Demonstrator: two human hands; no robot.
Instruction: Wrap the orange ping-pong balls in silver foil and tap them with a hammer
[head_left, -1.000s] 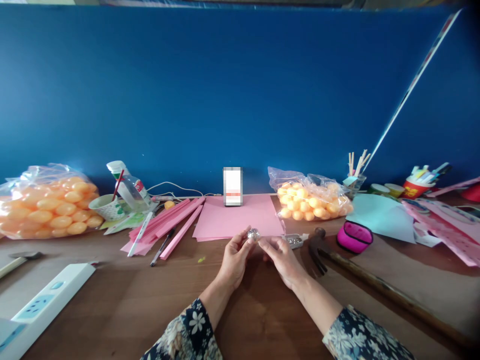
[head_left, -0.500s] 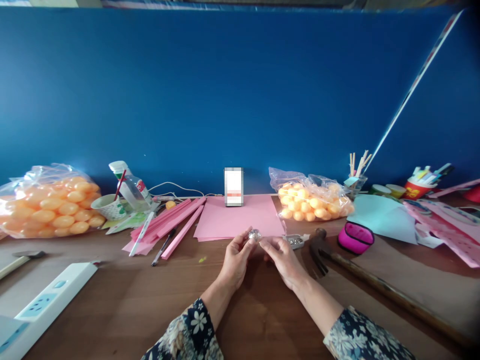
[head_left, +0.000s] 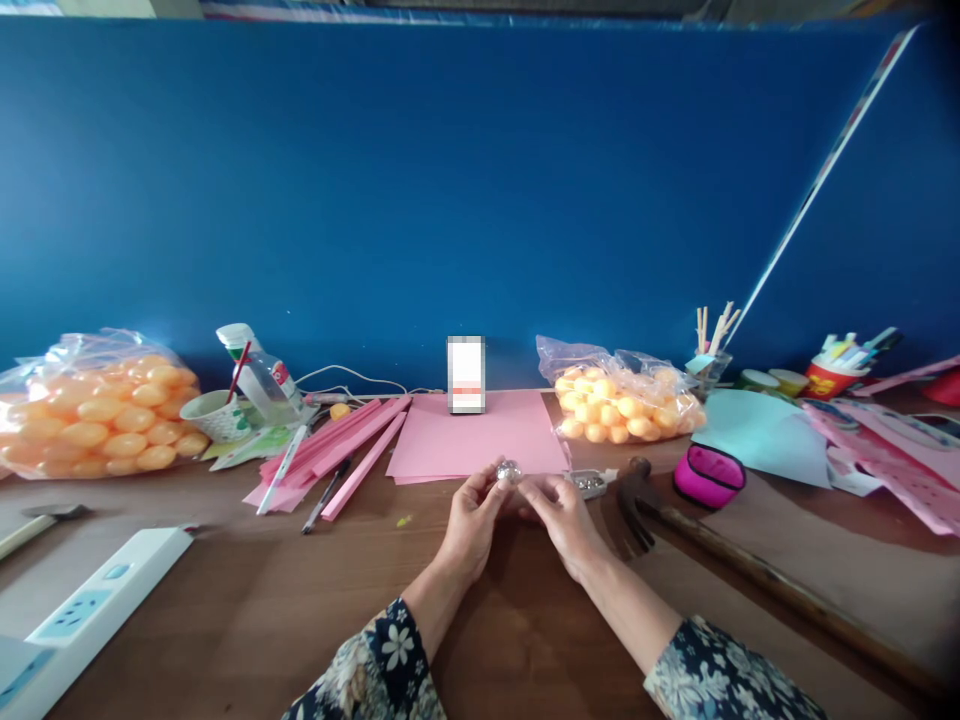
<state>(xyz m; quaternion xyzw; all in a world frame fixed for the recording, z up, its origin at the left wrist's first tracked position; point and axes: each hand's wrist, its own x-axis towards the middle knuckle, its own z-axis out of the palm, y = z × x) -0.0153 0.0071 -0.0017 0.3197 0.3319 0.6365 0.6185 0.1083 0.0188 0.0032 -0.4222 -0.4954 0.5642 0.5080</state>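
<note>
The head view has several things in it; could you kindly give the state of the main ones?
Left hand: pinching the silvery ball
Right hand: beside the ball, contact unclear
Phone: upright, screen bright
Plastic bottle: capped, tilted
Patterned cup: open on top
Claw hammer: lying down
Pink paper sheets: stacked

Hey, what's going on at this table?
Someone in flowery sleeves is handling a small, shiny silver thing. The left hand pinches it in its fingers, and the right hand is right beside it; I can't tell if that one touches it. Pink paper lies just beyond the hands, and a big hammer lies on the right.
</note>
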